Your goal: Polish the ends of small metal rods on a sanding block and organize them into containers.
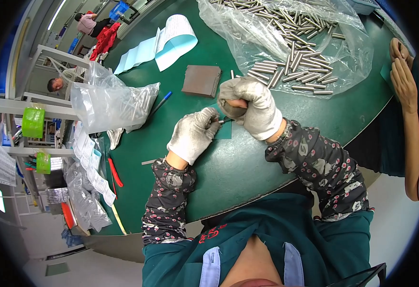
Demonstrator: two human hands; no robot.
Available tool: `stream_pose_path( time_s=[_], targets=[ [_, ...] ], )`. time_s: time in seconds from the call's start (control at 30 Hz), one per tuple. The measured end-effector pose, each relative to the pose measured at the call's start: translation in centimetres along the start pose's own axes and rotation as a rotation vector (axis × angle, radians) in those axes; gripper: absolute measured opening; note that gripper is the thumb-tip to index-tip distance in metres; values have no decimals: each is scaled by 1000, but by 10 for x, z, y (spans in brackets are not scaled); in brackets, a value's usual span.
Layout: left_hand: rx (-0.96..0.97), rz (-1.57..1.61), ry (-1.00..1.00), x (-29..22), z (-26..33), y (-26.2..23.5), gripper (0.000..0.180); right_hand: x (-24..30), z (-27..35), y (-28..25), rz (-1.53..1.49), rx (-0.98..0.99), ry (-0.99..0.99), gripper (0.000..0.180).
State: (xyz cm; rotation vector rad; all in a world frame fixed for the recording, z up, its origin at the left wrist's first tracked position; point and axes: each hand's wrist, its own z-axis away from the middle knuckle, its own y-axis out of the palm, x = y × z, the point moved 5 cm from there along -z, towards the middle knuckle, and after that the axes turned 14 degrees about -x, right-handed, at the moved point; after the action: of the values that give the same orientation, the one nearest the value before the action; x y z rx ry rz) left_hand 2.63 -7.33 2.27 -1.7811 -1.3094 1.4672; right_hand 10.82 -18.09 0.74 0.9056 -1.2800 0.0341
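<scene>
My left hand (193, 135), in a pale work glove, is closed with its fingertips pinching a small metal pin (222, 121) above the green tabletop. Close beside it, my right hand (255, 107) is also gloved, its fingers curled in toward the pin's end. A bare fingertip shows through that glove. Whatever the right hand grips is hidden by its fingers. Just behind the hands lies a brown rectangular block (201, 81). A heap of shiny metal pins (310, 62) is spread on a clear plastic sheet (358, 57) at the far right.
Left of the hands stand a filled plastic bag (116, 106), a blue pen (161, 102) and red-handled pliers (115, 172). Blue and white paper (176, 40) curls up at the back. Another person's hands (403, 79) are at the right edge. A white rack (37, 105) borders the table's left.
</scene>
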Motion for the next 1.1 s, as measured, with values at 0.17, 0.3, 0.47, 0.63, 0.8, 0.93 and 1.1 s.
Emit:
stream_pose_path(
  time_s=[0.17,0.3,0.47,0.63,0.8,0.93,1.1],
  targets=[
    [6,60,-7,7,-1,6,14,8,-2,11,43,100,-149,30],
    [-5,96,41,6,0,4,16,7,2,26,40,98,-170,27],
    [-24,118,5,9,1,5,18,4,-4,24,50,123,-240,27],
    [11,37,-21,7,1,3,19,11,-6,8,-272,-16,78,37],
    [91,53,-57,5,-3,2,19,24,-6,2,-318,-83,53,40],
    [79,23,-95,7,-7,-5,18,27,-7,0,-325,-105,30,40],
    [-3,787,-663,20,-1,-11,20,38,-10,-8,-317,-64,-60,40]
  ],
)
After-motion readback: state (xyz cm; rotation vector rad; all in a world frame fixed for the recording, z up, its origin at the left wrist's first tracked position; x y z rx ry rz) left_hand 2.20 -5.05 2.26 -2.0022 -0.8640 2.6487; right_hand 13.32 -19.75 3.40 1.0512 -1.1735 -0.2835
